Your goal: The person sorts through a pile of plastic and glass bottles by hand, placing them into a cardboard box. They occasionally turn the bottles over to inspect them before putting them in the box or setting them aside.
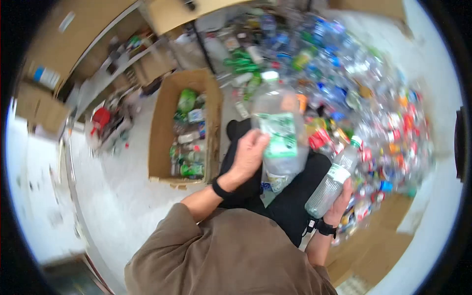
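Observation:
My left hand [250, 153] grips a large clear plastic bottle [290, 164] by its side, the thumb lying over the green and white label. This bottle has a pale cap and stands upright in front of my knees, slightly blurred. In my right hand [338, 205] is a smaller ribbed clear bottle [325, 192] with a green cap and a white label, tilted with its cap away from me. The fingers wrap its lower right side and are partly hidden behind it. Another crumpled bottle [278, 182] shows between my legs, below the large one.
A cardboard box [160, 132] with several bottles stands left of my legs. A big pile of mixed plastic bottles [393, 123] spreads ahead and to the right. Flat cardboard [376, 246] lies at lower right. A bag of rubbish [102, 132] sits on the floor near the shelf at left.

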`<action>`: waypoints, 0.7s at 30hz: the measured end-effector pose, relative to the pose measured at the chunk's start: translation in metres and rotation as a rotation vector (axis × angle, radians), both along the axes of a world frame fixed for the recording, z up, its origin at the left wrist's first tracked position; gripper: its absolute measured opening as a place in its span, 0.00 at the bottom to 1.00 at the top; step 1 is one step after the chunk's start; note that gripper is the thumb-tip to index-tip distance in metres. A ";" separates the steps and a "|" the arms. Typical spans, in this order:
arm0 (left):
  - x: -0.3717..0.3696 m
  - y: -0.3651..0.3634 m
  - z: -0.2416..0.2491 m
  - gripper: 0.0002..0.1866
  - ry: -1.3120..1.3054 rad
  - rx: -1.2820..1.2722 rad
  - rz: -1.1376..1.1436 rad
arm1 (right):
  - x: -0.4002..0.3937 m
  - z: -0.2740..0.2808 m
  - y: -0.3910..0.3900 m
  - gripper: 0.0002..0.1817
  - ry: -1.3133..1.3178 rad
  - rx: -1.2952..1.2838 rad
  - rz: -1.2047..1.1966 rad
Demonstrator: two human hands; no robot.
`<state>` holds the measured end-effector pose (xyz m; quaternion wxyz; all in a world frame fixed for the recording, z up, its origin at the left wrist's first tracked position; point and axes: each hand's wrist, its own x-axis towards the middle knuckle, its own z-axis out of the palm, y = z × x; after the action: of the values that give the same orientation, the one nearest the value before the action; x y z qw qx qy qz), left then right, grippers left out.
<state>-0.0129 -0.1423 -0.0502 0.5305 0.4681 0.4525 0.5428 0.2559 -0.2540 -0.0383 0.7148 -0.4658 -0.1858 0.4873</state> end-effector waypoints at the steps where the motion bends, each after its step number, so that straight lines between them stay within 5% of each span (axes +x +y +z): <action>1: -0.037 0.025 0.003 0.12 -0.050 0.021 0.112 | -0.023 0.017 0.035 0.30 -0.104 0.026 0.129; 3: -0.117 0.025 -0.007 0.13 -0.143 0.004 0.345 | -0.062 0.030 0.063 0.37 -0.225 0.096 0.416; 4: -0.161 0.022 -0.015 0.13 0.110 -0.047 0.433 | -0.084 0.037 0.076 0.38 -0.325 0.063 0.487; 6: -0.241 0.015 -0.072 0.15 0.187 -0.178 0.476 | -0.115 0.028 0.092 0.40 -0.264 0.054 0.642; 7: -0.263 0.010 -0.090 0.17 -0.013 -0.255 0.484 | -0.131 0.033 0.094 0.42 -0.238 0.025 0.693; 10: -0.325 0.001 -0.176 0.16 0.014 -0.471 0.497 | -0.142 0.029 0.101 0.41 -0.197 -0.004 0.791; 12: -0.355 -0.007 -0.219 0.10 0.125 -0.853 0.377 | -0.146 0.030 0.102 0.40 -0.204 -0.019 0.815; 15: -0.398 -0.032 -0.314 0.06 0.000 -0.768 0.366 | -0.142 0.028 0.101 0.38 -0.245 -0.077 0.743; 20: -0.392 -0.020 -0.263 0.04 -0.059 -1.000 0.342 | -0.124 0.013 0.097 0.28 -0.098 -0.202 0.539; 21: -0.397 -0.014 -0.270 0.05 0.140 -1.160 0.319 | -0.121 0.009 0.101 0.27 -0.030 -0.242 0.518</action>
<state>-0.4095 -0.1560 -0.3201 0.5801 0.0635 0.7731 0.2484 0.1350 -0.1533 -0.0294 0.5030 -0.4916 -0.2498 0.6655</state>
